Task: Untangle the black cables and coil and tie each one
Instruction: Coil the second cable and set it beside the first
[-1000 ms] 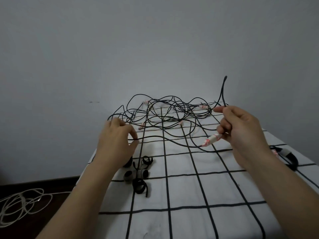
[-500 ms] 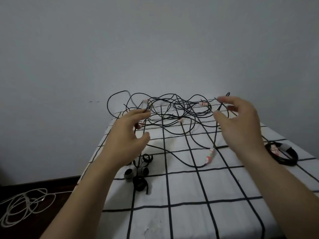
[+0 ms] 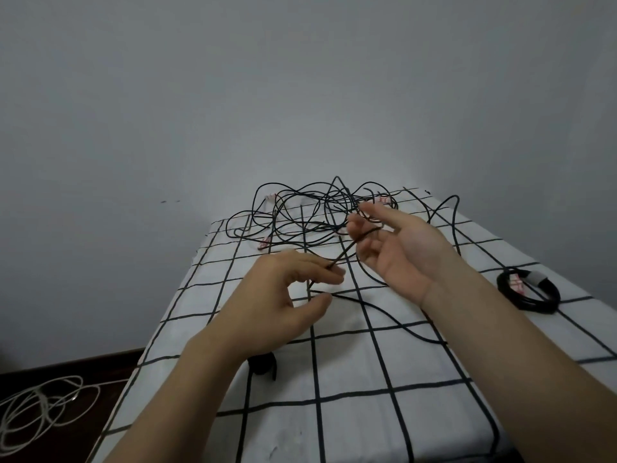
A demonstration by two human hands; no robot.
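Two hands meet above the near middle of the table (image 3: 350,429), which is draped in a white cloth with a black grid. Our left hand (image 3: 277,305) sits lower and nearer, knuckles up and fingers curled. It pinches one black strand (image 3: 350,250) at the fingertips, while the thumb stands a little apart below them. From there the strand climbs up and to the right, straight into our right hand (image 3: 407,252). That hand is turned palm inward with its fingers spread and only loosely bent. The strand slips between two of those fingers, and we cannot tell whether they squeeze it.

A second run of cable (image 3: 394,321) lies on the cloth. It starts just beside the left thumb and curves to the right, under the right wrist. The tangle of black cables (image 3: 300,212) sprawls across the far end of the table, just beyond the right fingertips. Several of its ends are wrapped in red-and-white tags (image 3: 265,242).

Well to the right of the right wrist rests a coiled cable (image 3: 531,295), bound with a pale strap. A black strap (image 3: 263,364) peeks out from under the left forearm. On the dark floor to the near left lies a loose white cord (image 3: 40,412).
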